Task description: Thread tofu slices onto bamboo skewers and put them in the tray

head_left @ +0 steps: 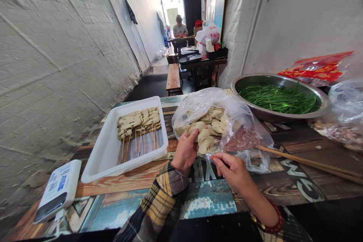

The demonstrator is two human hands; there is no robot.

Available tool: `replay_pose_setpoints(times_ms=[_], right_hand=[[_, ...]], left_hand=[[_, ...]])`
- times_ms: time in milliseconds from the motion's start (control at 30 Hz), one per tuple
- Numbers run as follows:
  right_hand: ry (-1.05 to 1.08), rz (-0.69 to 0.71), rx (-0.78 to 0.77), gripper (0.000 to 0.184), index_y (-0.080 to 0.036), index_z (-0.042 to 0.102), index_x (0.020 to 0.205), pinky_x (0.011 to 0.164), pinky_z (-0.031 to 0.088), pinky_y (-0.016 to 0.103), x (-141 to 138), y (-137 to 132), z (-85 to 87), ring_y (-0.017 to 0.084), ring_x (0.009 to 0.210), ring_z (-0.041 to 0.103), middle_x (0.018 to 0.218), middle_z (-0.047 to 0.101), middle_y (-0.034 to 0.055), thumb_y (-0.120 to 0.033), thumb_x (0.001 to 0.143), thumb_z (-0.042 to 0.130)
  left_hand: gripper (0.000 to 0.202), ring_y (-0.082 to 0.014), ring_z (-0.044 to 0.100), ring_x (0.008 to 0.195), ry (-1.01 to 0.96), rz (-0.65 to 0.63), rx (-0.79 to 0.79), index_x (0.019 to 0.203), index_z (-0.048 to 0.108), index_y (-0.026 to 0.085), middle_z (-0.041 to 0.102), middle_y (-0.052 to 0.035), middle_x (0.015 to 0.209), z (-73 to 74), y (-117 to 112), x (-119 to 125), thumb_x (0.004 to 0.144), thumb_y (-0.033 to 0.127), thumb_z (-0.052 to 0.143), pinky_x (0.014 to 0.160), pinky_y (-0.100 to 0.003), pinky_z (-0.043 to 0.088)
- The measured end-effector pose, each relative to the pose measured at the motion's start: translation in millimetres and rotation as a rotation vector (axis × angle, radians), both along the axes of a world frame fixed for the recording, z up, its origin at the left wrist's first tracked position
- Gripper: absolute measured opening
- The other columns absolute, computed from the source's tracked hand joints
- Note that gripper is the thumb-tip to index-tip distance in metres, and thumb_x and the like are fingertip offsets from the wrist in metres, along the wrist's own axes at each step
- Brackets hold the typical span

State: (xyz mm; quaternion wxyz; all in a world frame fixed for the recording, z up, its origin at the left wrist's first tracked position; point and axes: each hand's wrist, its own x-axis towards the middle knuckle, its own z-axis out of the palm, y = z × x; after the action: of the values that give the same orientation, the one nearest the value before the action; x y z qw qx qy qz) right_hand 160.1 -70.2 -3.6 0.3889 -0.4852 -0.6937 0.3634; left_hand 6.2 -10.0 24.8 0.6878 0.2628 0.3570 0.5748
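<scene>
My left hand (185,150) reaches into the mouth of a clear plastic bag (238,121) and closes on pale round food slices (208,128) piled inside. My right hand (231,168) hovers just below the bag's opening with thumb and fingers pinched together; what it pinches is too thin to make out. A white rectangular tray (104,151) to the left holds several skewers (138,124) threaded with the same pale slices, sticks pointing toward me.
A steel bowl of green chives (279,98) stands at the back right. Bare bamboo sticks (309,163) lie at the right. Plastic bags (344,117) sit at the far right. A white phone-like device (58,189) rests near the left edge. A seated person (179,28) is far back.
</scene>
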Motion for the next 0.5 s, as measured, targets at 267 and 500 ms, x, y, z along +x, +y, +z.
replay_pose_setpoints(times_ms=[267, 500], right_hand=[[-0.149, -0.013, 0.080, 0.029, -0.018, 0.064, 0.077, 0.055, 0.041, 0.024, -5.6, -3.9, 3.3, 0.014, 0.051, 0.058, 0.052, 0.060, -0.0012, -0.030, 0.094, 0.044], [-0.224, -0.040, 0.124, 0.029, -0.018, 0.061, 0.072, 0.055, 0.040, 0.024, -7.4, -4.5, 2.2, 0.016, 0.052, 0.059, 0.052, 0.060, 0.0001, -0.027, 0.093, 0.042]], left_hand=[[0.034, -0.0187, 0.067, 0.073, 0.033, 0.040, -0.010, 0.089, 0.068, 0.013, 0.071, -0.0062, 0.078, 5.3, -2.6, 4.1, 0.064, 0.032, 0.082, 0.068, -0.030, 0.054], [0.035, -0.0189, 0.067, 0.073, 0.047, 0.040, 0.010, 0.085, 0.068, 0.012, 0.069, -0.0053, 0.072, 6.1, -6.2, 8.2, 0.063, 0.035, 0.082, 0.067, -0.029, 0.053]])
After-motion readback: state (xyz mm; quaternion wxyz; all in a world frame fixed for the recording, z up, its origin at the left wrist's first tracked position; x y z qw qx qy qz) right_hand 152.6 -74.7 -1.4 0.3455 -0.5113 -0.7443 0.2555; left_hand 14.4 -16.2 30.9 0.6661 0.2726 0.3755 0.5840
